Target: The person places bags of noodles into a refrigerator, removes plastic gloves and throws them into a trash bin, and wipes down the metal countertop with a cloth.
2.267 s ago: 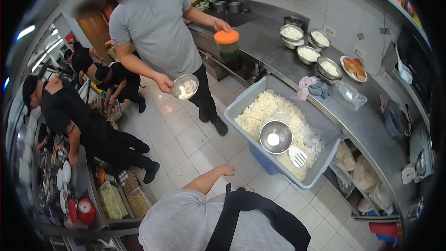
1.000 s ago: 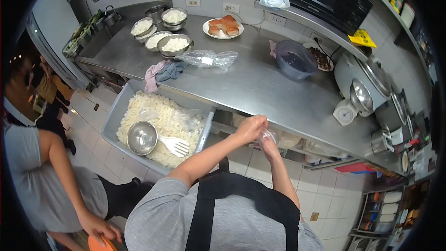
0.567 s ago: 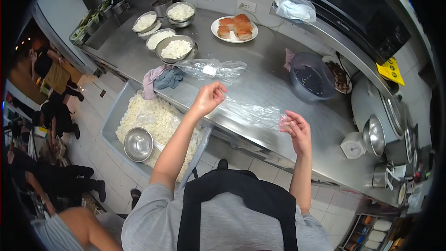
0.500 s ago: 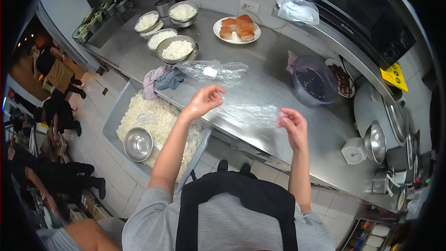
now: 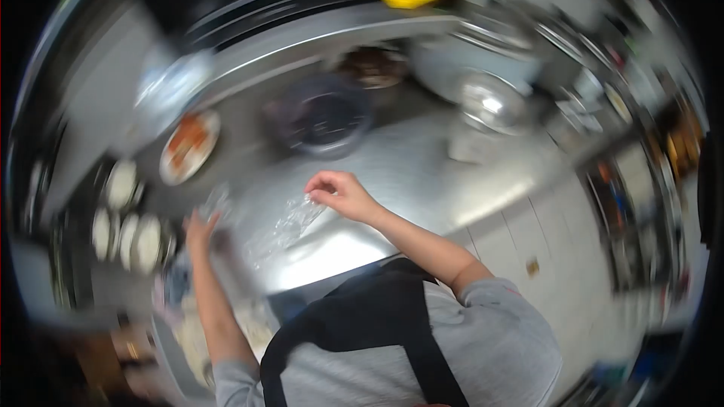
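Note:
My right hand [image 5: 341,194] is above the steel counter, thumb and fingers pinched on one end of a clear plastic bag [image 5: 296,220]. The crumpled bag hangs down and to the left from the fingertips. My left hand [image 5: 200,232] is at the left, thumb and fingers apart, with nothing visible in it. Just beyond its fingertips lies more clear plastic [image 5: 219,200]; motion blur hides whether they touch.
Bowls of white rice [image 5: 148,243] stand at the left, near a plate of orange-brown pieces [image 5: 188,147]. A bluish plastic tub [image 5: 323,114] and a steel bowl on a scale [image 5: 494,102] are behind. A rice bin [image 5: 170,362] sits below the counter.
The head view has swung to the right and is blurred. My right hand still grips the bag, now bunched rather than stretched out. My left hand is farther left, near the other plastic.

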`<state>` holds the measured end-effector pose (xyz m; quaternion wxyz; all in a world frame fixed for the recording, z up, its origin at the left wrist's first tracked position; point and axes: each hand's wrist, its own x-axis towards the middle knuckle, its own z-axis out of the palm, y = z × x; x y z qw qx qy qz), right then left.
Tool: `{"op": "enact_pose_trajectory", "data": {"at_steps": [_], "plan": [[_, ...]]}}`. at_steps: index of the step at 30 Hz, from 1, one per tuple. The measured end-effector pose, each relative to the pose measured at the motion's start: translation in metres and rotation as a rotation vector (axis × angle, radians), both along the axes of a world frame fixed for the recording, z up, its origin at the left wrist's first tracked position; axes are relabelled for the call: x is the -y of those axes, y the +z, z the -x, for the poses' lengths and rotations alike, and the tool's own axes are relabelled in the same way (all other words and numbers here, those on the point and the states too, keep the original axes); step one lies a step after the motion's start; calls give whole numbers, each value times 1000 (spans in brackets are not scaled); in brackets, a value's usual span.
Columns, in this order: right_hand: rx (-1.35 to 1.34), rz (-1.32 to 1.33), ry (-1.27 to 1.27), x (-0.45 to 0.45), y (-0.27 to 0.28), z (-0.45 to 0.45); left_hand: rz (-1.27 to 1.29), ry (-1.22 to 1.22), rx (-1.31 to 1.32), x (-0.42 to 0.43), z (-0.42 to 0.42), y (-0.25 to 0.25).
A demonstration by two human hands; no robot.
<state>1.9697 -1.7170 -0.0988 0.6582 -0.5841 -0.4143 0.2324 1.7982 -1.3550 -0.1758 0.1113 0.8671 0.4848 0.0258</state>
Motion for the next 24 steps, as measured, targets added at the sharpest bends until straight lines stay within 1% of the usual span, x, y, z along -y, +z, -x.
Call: {"op": "enact_pose_trajectory", "data": {"at_steps": [1,3,5,7,8,10,11,12,14,16,17,18,19,20,21,22,23,24], "plan": [[-3,-7,-138,32,-4,-13,23,51,-89,10,-9,2],[-63,-9,-347,96,-20,-33,-76,-2,-122,19,-16,-11],[-65,13,-599,164,-24,-26,-229,-119,-50,26,-21,-13],[-72,31,-863,223,-34,-4,-202,-295,20,15,-35,-22],[-75,21,-984,245,-39,9,-206,-345,26,6,-44,-29],[-116,4,-1110,278,-40,41,-133,-442,469,-5,-69,-43],[-160,-1,-1194,290,-41,56,-81,-556,603,-7,-82,-46],[-165,17,-1232,294,-41,64,-52,-588,595,12,-93,-38],[-100,54,-1192,292,-37,80,235,-823,719,112,-108,11],[-36,19,-1136,269,-45,86,351,-962,704,202,-126,28],[-51,33,-1130,258,-53,83,369,-978,770,244,-137,21],[-104,-35,-1050,242,-65,76,416,-1084,801,282,-147,16],[-165,-112,-949,224,-76,73,461,-1109,747,312,-167,-3],[-188,-122,-884,214,-81,71,461,-1176,711,355,-169,7],[-383,-218,-924,214,-81,65,597,-1152,698,392,-167,19],[-574,-301,-972,217,-80,59,587,-1290,792,415,-180,-2],[-595,-350,-1030,220,-77,54,544,-1371,801,441,-179,0],[-619,-399,-1103,224,-75,52,562,-1397,808,463,-173,10]]}}
